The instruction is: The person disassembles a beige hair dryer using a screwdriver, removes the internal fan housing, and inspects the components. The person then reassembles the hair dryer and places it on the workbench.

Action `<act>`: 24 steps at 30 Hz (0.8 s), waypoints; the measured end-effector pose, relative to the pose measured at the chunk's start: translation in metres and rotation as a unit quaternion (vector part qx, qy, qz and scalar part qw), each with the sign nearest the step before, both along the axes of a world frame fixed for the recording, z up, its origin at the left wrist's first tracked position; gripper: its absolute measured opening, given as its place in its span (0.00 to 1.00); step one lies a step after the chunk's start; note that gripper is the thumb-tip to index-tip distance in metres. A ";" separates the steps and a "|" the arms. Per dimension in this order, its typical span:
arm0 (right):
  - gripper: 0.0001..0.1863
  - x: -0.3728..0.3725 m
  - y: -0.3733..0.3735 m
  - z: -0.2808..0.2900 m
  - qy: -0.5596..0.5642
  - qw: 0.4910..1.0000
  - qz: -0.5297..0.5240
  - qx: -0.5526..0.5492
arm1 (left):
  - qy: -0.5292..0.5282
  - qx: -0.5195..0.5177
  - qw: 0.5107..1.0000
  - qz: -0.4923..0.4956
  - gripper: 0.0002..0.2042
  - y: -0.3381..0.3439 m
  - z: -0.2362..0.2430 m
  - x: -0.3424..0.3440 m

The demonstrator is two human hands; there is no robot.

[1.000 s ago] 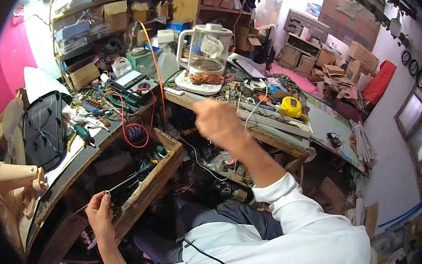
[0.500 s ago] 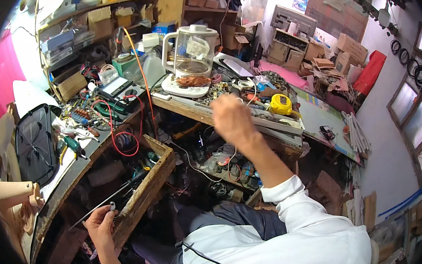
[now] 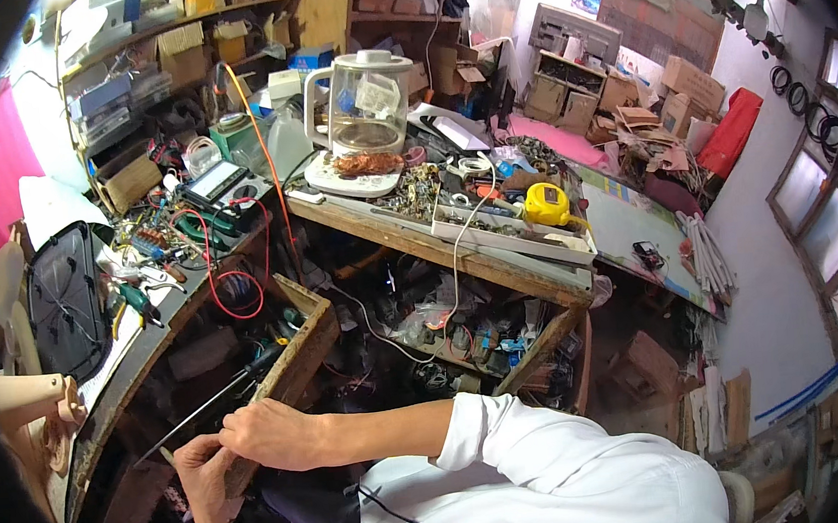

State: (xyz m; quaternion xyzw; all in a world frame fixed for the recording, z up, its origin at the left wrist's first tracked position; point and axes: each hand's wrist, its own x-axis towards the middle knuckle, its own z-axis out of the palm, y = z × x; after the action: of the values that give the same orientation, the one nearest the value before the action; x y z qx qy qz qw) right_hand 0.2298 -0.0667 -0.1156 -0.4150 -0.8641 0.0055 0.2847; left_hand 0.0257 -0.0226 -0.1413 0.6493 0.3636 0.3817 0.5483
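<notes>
My left hand (image 3: 203,466) is closed over the open wooden drawer (image 3: 298,357), its thumb and fingers pinched together. Against it presses my right hand (image 3: 273,435), also closed, with its fingertips meeting the left hand's. Whatever sits between them is covered by the fingers; a small metal piece showed in the left pinch a moment earlier. Just behind the hands, a long-shafted screwdriver (image 3: 198,412) with a dark handle lies slanting across the drawer.
A glass kettle (image 3: 370,101) stands on the cluttered bench beside a yellow tape measure (image 3: 548,204). To the left are a multimeter (image 3: 217,183), red test leads (image 3: 211,280) and green-handled pliers (image 3: 138,301). A white cord (image 3: 457,276) hangs off the bench's front edge.
My right hand has come down and left from above the bench to meet my left hand. The left hand stays near the drawer, and its small metal piece is now hidden.
</notes>
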 end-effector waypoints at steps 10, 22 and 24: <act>0.02 0.140 -0.029 0.078 -0.122 0.937 -0.270 0.183 | -0.032 -0.008 0.999 0.030 0.03 0.000 0.002 0.010; 0.06 0.310 -0.132 0.165 -0.213 0.718 -0.653 0.112 | -0.052 -0.004 0.998 0.044 0.03 -0.004 0.002 0.011; 0.07 0.325 -0.128 0.158 -0.221 0.712 -0.661 0.084 | -0.050 -0.007 0.998 0.040 0.03 -0.003 0.001 0.009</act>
State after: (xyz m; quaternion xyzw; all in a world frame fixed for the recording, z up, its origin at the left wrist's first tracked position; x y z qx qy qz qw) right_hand 0.5545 -0.1948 0.0426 -0.8438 -0.4047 -0.3487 0.0505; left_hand 0.0345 -0.0254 -0.1401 0.6106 0.3634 0.4328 0.5547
